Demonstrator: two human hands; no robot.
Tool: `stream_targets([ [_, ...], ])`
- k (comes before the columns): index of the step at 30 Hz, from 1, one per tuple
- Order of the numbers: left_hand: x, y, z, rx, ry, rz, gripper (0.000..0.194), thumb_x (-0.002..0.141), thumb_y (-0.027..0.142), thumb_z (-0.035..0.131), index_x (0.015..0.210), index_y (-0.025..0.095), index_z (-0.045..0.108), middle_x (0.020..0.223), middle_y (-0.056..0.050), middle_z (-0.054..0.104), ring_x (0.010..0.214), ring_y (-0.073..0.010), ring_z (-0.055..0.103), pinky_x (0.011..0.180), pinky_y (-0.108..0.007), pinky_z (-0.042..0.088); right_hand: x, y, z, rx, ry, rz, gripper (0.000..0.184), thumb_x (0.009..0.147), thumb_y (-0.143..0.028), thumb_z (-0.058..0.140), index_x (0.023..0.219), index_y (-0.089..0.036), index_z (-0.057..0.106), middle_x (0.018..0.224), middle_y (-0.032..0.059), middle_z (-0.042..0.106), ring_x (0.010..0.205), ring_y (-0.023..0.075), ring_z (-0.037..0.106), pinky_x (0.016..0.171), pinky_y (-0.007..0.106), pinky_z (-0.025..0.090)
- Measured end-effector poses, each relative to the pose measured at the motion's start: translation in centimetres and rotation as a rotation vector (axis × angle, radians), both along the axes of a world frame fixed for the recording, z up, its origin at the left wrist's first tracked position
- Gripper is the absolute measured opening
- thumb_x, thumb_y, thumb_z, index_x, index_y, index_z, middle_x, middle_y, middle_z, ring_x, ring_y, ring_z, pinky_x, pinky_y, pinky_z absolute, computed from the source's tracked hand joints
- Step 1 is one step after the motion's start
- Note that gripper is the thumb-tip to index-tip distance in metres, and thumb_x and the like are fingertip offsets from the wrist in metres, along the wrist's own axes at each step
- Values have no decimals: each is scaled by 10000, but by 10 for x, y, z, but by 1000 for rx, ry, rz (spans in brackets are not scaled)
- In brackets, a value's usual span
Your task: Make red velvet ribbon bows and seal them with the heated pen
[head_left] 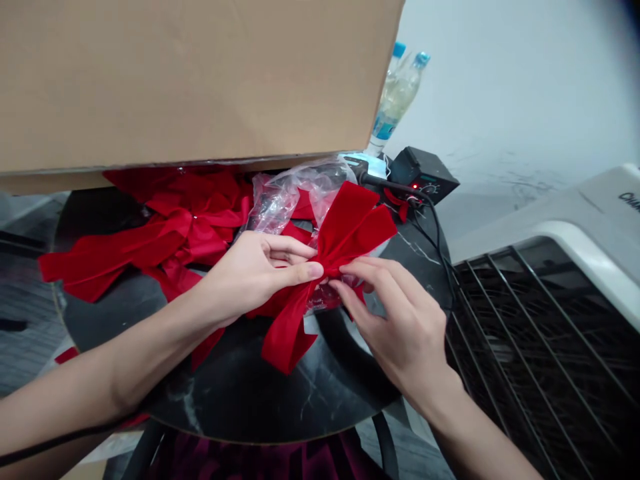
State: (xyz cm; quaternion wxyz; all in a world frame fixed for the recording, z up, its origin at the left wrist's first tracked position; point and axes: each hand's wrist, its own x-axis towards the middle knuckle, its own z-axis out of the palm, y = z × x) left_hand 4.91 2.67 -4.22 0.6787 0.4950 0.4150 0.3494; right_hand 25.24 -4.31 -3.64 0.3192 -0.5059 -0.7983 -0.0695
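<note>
The left hand (255,280) pinches the middle of a red velvet bow (345,233) with its thumb and fingers, and the right hand (395,320) pinches it from the other side. The bow is over the middle of the round black tabletop (240,393). Behind it is a clear plastic bag (295,197) with red showing through. More red bows (150,240) lie toward the left edge. A cardboard box (175,80) sticks out over the far edge, by two plastic bottles (395,100).

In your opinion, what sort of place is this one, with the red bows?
Probably a small home workshop or packing corner: a cardboard box above a round black marble table, red velvet bows, and what seems a soldering station.
</note>
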Motion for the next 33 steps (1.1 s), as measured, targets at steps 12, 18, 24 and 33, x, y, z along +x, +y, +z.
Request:
stream_targets([
  [12,11,-11,4,88,125,128,307,645,214,923,921,147,804,860,-45,826,839,-228,788,782,-278,647,-10,1,7,-131,-120,-129,104,960,-168,589,1030,-171,666,973,78,703,879,233,622,792,380,469],
  [18,10,-11,3,110,98,164,296,628,222,933,889,155,812,871,-53,827,840,-240,787,801,-300,650,-9,8,9,-113,-182,-95,87,1006,-226,572,955,-187,631,907,52,709,784,214,560,739,379,417],
  [24,11,-9,-2,-213,-132,140,235,703,263,899,893,157,808,875,-59,825,791,-183,773,754,-238,620,21,26,-1,195,-416,227,195,978,-129,577,1152,-196,634,1128,71,753,909,220,620,749,376,433],
  [33,11,-17,3,260,71,368,270,716,313,896,938,189,805,871,-18,811,809,-196,769,793,-267,632,-34,3,-1,-111,244,-18,96,962,-204,629,1045,-202,679,899,16,769,731,132,698,739,265,568],
])
